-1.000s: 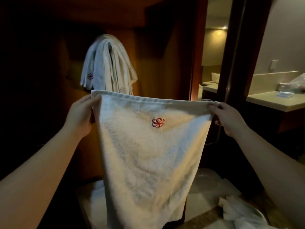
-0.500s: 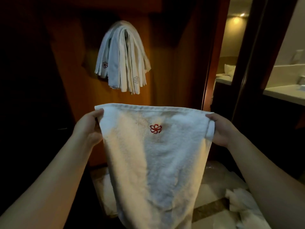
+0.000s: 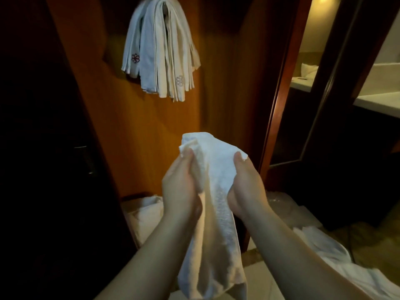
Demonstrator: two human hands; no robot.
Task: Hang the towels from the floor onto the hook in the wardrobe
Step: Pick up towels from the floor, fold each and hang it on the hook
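Observation:
I hold a white towel [image 3: 218,202] folded lengthwise in front of me, hanging down between my arms. My left hand [image 3: 180,187] grips its left top edge and my right hand [image 3: 245,187] grips the right top edge, the two hands close together. Several white towels [image 3: 160,50] with flower emblems hang in a bunch high on the wardrobe's wooden back panel; the hook under them is hidden. More white towels [image 3: 337,263] lie crumpled on the floor at lower right.
A folded white cloth [image 3: 145,215] sits on the wardrobe floor at the back. A dark wardrobe door [image 3: 54,148] stands to the left. A wooden door frame [image 3: 281,94] rises at right, with a lit room and counter beyond it.
My hands came together, folding the spread towel in half lengthwise, and dropped lower. The red emblem is now hidden. The hung towels sit higher in view.

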